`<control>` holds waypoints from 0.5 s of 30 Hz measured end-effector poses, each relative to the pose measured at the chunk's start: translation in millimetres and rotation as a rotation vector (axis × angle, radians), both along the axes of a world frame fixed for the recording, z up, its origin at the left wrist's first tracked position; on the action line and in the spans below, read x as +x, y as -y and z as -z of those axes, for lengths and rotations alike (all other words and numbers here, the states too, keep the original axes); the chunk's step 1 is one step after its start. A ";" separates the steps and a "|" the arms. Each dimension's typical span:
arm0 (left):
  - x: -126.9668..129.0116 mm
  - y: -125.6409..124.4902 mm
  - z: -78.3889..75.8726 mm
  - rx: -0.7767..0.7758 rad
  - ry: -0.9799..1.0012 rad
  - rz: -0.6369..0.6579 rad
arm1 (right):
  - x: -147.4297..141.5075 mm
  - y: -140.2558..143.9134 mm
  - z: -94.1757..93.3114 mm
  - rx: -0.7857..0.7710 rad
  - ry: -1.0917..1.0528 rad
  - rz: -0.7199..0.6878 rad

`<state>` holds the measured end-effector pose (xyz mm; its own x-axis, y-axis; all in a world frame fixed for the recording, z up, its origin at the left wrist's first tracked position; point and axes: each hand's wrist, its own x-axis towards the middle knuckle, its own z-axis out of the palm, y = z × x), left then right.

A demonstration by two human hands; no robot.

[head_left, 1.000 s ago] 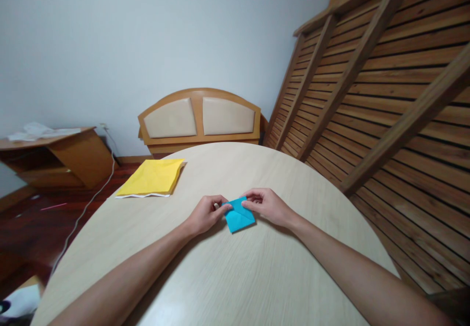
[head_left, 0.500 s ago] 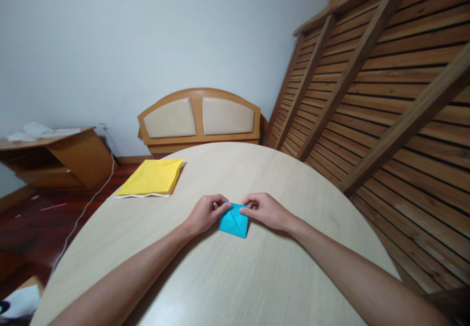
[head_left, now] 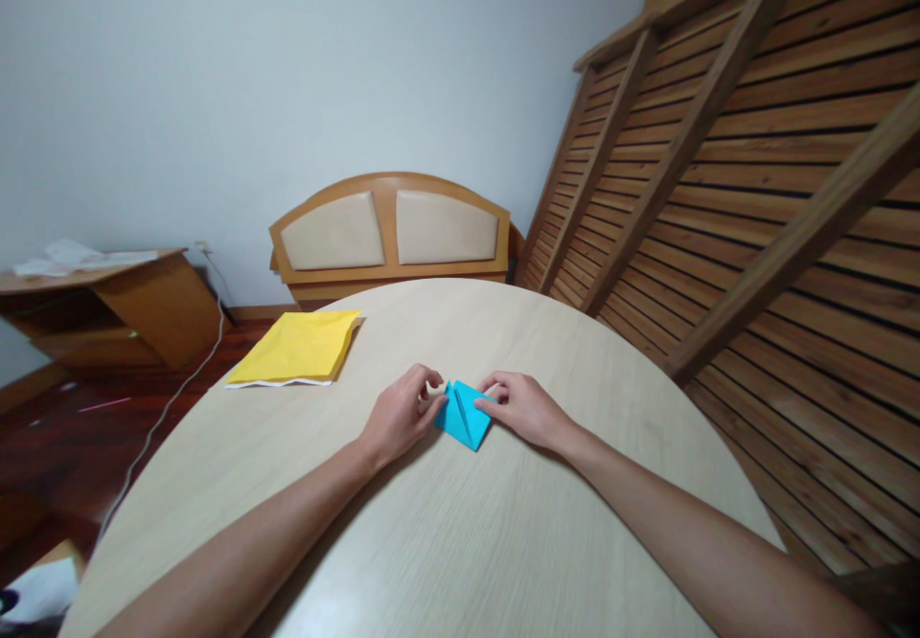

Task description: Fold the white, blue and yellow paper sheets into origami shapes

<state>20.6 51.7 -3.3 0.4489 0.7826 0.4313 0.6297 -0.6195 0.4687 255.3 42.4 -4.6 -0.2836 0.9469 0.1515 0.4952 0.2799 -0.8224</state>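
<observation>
Right hand (head_left: pixel 530 410) pinches the right corner of a folded blue origami paper (head_left: pixel 472 420) over a round wood-grain table (head_left: pixel 517 542); left hand (head_left: pixel 400 415) thumbs the opposite edge, its grip unclear

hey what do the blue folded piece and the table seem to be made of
The blue folded piece looks like matte paper, from its creases. The table seems wood or laminate with a soft sheen, from its fine grain lines.

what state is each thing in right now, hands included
blue paper, folded, a slanting slit across it
left hand, thumb at the blue paper's left side, fingers curled
right hand, thumb on the blue paper's right corner
yellow paper, lying on the table, untouched
</observation>
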 end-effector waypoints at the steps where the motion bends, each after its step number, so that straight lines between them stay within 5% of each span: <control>1: -0.2 -0.3 0.2 0.014 -0.037 0.027 | -0.1 -0.1 0.2 0.016 0.017 0.010; 8: 0.8 -3.1 5.5 0.099 -0.160 0.307 | -1.3 3.4 -7.0 0.147 0.245 0.024; 15: 0.7 -0.6 2.8 0.075 -0.210 0.329 | 5.5 4.9 -12.7 0.377 0.401 -0.163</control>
<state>21.3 52.3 -6.0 0.7548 0.5525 0.3535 0.4697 -0.8315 0.2967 260.7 37.5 8.1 -0.5265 0.7874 0.3205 0.6736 0.6164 -0.4078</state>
